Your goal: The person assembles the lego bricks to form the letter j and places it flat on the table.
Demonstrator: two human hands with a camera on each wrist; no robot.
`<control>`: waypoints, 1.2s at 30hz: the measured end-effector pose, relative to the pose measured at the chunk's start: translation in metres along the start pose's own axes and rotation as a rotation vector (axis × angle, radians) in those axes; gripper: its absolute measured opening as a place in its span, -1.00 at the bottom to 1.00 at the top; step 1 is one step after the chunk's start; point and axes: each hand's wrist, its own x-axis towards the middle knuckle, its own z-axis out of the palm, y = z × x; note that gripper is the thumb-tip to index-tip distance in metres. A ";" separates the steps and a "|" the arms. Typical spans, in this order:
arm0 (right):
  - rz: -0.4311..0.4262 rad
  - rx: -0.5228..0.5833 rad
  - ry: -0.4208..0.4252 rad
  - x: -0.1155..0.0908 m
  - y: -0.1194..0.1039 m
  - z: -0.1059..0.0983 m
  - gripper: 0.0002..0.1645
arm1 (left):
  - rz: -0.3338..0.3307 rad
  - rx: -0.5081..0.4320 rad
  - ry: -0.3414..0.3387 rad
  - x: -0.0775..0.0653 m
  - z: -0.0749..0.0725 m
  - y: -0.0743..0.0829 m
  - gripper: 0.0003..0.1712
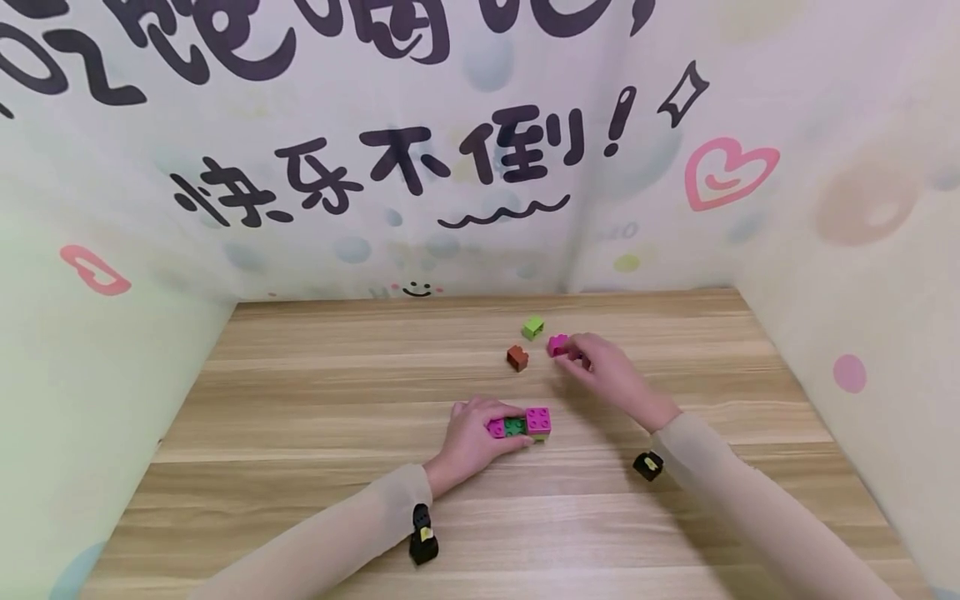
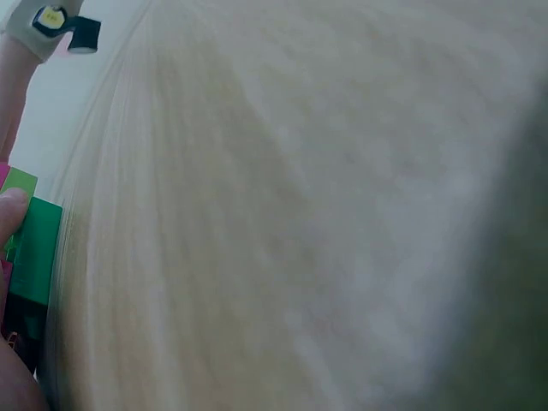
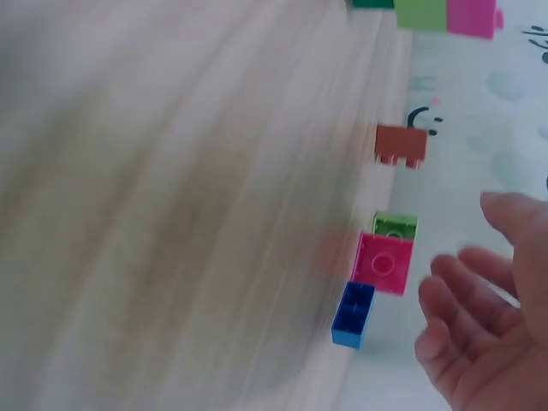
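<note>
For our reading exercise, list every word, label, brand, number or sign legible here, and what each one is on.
"快乐不倒!": on the printed backdrop.
Larger line above it: on the backdrop, cut off by the picture's top edge; not fully readable.
Faint marks low on the backdrop: too faint to read.
Pale labels on the black wrist devices: too small or blurred.
Bricks: no lettering discernible.
</note>
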 end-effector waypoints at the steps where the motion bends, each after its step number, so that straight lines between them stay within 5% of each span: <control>1: 0.018 -0.015 0.016 0.003 0.002 0.001 -0.65 | 0.001 0.001 0.000 0.000 0.000 0.000 -0.48; 12: 0.198 -0.126 -0.035 0.023 0.013 0.006 -0.36 | 0.002 -0.017 -0.010 0.000 0.000 0.001 -0.48; 29: 0.164 -0.256 -0.071 0.038 0.015 0.012 -0.49 | 0.020 -0.005 0.012 0.000 0.001 0.000 -0.49; 36: 0.156 -0.189 -0.083 0.035 0.012 0.012 -0.46 | 0.014 -0.014 0.009 0.000 0.001 0.000 -0.50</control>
